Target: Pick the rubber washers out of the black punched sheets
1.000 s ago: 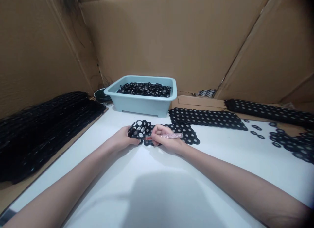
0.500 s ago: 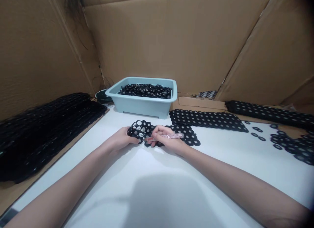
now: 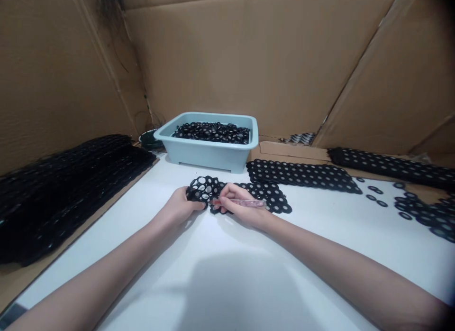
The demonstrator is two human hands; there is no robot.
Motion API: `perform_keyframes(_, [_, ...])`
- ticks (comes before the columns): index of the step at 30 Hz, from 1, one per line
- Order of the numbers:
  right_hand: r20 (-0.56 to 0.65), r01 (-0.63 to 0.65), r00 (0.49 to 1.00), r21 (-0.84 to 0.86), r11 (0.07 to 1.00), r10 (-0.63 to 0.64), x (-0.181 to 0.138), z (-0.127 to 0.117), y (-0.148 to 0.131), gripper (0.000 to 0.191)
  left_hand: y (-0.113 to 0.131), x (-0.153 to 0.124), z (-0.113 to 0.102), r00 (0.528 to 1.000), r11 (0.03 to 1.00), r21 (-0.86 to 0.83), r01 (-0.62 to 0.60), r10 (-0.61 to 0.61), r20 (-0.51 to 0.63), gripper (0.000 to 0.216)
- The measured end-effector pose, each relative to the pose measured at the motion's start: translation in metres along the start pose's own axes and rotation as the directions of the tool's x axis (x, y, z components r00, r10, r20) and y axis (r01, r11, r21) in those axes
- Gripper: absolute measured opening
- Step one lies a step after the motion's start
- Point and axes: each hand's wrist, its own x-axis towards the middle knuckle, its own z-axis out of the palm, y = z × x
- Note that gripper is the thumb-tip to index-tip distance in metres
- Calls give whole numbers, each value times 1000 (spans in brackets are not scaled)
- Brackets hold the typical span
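A black sheet punched full of round holes (image 3: 263, 194) lies on the white table (image 3: 220, 274) in front of me. My left hand (image 3: 181, 205) grips the sheet's left end and lifts it a little. My right hand (image 3: 238, 205) holds a thin pink tool (image 3: 249, 203) like a pen, its tip pointing left at the sheet's near edge between my two hands. Some holes at the lifted end are open; further right they still hold pale discs.
A light blue tub (image 3: 209, 148) heaped with black rings stands behind the sheet. A thick stack of black sheets (image 3: 60, 184) fills the left side. More punched sheets (image 3: 302, 174) and loose rings (image 3: 419, 210) lie at the right. Cardboard walls (image 3: 249, 60) enclose the table.
My hands have drawn slightly closer and shifted a little on the sheet's left end. The pink tool stays at the sheet's edge. The view has tilted slightly.
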Motion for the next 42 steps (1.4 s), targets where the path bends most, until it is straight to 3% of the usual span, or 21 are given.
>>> perform_keyframes(4, [25, 69, 998, -263, 962, -64, -4, 2, -1, 8, -1, -11, 11, 993, 1000, 21, -19, 21, -112, 25])
perform_keyframes(8, [57, 100, 995, -421, 902, -84, -5, 6, -6, 9, 4, -19, 16, 995, 999, 21, -39, 40, -86, 25])
perform_keyframes(15, [42, 143, 989, -440, 886, -138, -7, 10, -13, 10, 10, -19, 12, 993, 990, 103, -96, 102, -61, 34])
perform_keyframes(19, [37, 149, 988, -449, 881, -148, -8, 11, -14, 10, 3, -13, 11, 987, 979, 143, -143, 153, -58, 27])
perform_keyframes(28, [6, 172, 981, -491, 854, -194, -8, 10, -8, 11, -2, -9, 9, 964, 887, 424, -185, 248, -99, 21])
perform_keyframes(36, [-36, 162, 979, -465, 870, -202, -6, 11, -6, 11, -3, -4, 6, 962, 897, 380, -225, 266, -60, 19])
perform_keyframes(42, [-40, 138, 985, -414, 900, -169, -6, 10, -5, 11, -6, 6, 3, 985, 955, 255, -153, 169, -39, 20])
